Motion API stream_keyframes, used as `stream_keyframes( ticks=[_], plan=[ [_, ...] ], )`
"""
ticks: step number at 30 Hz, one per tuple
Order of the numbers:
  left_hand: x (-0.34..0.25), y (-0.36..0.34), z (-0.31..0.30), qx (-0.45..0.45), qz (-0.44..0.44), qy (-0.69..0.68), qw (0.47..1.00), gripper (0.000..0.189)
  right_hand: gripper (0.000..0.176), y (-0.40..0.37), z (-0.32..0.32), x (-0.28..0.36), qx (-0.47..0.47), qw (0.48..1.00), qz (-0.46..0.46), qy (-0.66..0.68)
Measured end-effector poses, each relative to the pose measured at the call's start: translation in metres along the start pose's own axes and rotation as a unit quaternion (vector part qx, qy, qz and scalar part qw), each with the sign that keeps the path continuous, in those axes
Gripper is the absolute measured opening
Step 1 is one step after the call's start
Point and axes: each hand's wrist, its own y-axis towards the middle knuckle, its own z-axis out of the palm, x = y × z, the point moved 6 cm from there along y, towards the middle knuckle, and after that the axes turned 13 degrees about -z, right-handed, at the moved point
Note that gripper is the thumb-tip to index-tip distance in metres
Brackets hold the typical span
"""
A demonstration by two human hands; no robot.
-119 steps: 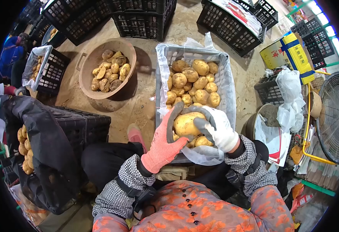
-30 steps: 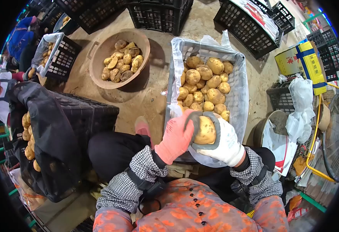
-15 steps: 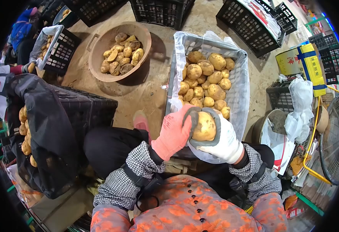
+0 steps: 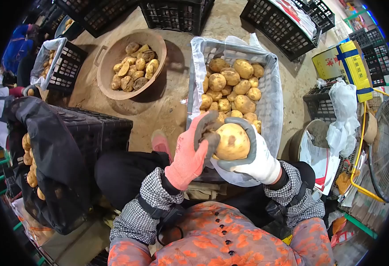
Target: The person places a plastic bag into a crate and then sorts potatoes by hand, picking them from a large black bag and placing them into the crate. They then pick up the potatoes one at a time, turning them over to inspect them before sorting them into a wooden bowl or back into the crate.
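Note:
My right hand, in a white glove with a grey palm, grips a large yellow potato that has brown spots on its skin. Left of it, my left hand wears a pink glove with a dark, soiled palm; its fingers and thumb are parted and curve toward the potato's left side. Both hands are over the near end of a crate lined with white sheeting. Inside lie many potatoes, partly hidden behind the hands.
A brown basin of cut and blemished potatoes stands at the left on the floor. Black crates line the back. At the left, dark cloth partly covers potatoes. A fan and yellow box are at right. Another person appears far left.
My left hand has loosened from the potato and shifted slightly left, its fingers spreading. The potato has turned in my right hand, showing a different spotted side. The view has shifted slightly.

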Motion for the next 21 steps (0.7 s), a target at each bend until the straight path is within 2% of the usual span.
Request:
stream_keyframes(
  ticks=[1, 2, 3, 5, 6, 7, 9, 10, 12, 14, 15, 17, 18, 19, 20, 21],
  plan=[
    [0.005, 0.000, 0.006, 0.002, 0.000, 0.001, 1.000, 0.040, 0.086, 0.003, -0.003, 0.012, 0.032, 0.975, -0.077, -0.207],
    [0.008, -0.004, 0.013, -0.007, 0.024, 0.079, 0.997, 0.042, 0.086, 0.004, -0.001, 0.022, 0.064, 0.900, -0.149, -0.404],
    [0.008, -0.007, 0.017, -0.015, 0.047, 0.157, 0.986, 0.043, 0.086, 0.003, 0.000, 0.020, 0.065, 0.901, -0.148, -0.403],
    [0.011, -0.006, 0.016, -0.006, 0.018, 0.132, 0.991, 0.039, 0.085, -0.002, 0.008, 0.018, 0.070, 0.883, -0.178, -0.428],
    [0.021, -0.004, 0.014, 0.018, -0.043, 0.012, 0.999, 0.034, 0.085, -0.004, 0.011, 0.016, 0.076, 0.876, -0.171, -0.445],
    [0.032, -0.003, 0.013, 0.041, -0.103, -0.109, 0.988, 0.031, 0.085, -0.003, 0.012, 0.016, 0.079, 0.876, -0.173, -0.443],
    [0.037, 0.000, 0.012, 0.018, -0.090, -0.095, 0.991, 0.027, 0.087, 0.001, 0.005, 0.011, 0.053, 0.931, -0.135, -0.336],
    [0.033, 0.002, 0.010, -0.004, -0.072, -0.066, 0.995, 0.028, 0.085, 0.003, 0.004, 0.016, 0.040, 0.906, -0.173, -0.384],
    [0.027, 0.002, 0.011, -0.024, -0.052, -0.038, 0.998, 0.029, 0.084, 0.007, -0.004, 0.018, 0.035, 0.893, -0.174, -0.413],
    [0.025, -0.001, 0.025, 0.060, -0.077, -0.083, 0.992, 0.042, 0.083, 0.006, -0.008, 0.018, 0.031, 0.880, -0.175, -0.441],
    [0.026, -0.003, 0.025, 0.060, -0.076, -0.083, 0.992, 0.042, 0.083, 0.004, -0.006, 0.016, 0.042, 0.869, -0.186, -0.456],
    [0.034, -0.007, 0.027, 0.084, -0.139, -0.145, 0.976, 0.062, 0.085, 0.000, -0.001, 0.012, 0.064, 0.848, -0.206, -0.483],
    [0.033, -0.007, 0.027, 0.085, -0.140, -0.145, 0.976, 0.062, 0.083, 0.007, 0.000, 0.021, 0.088, 0.887, -0.173, -0.418],
    [0.028, -0.008, 0.026, 0.092, -0.126, -0.174, 0.972, 0.068, 0.083, 0.011, -0.006, 0.019, 0.088, 0.887, -0.172, -0.419],
    [0.022, -0.008, 0.025, 0.100, -0.111, -0.203, 0.968, 0.073, 0.079, 0.013, -0.013, 0.011, 0.088, 0.947, -0.141, -0.276],
    [0.017, -0.008, 0.024, 0.107, -0.097, -0.232, 0.962, 0.079, 0.075, 0.014, -0.016, 0.006, 0.085, 0.983, -0.106, -0.125]
  ],
)
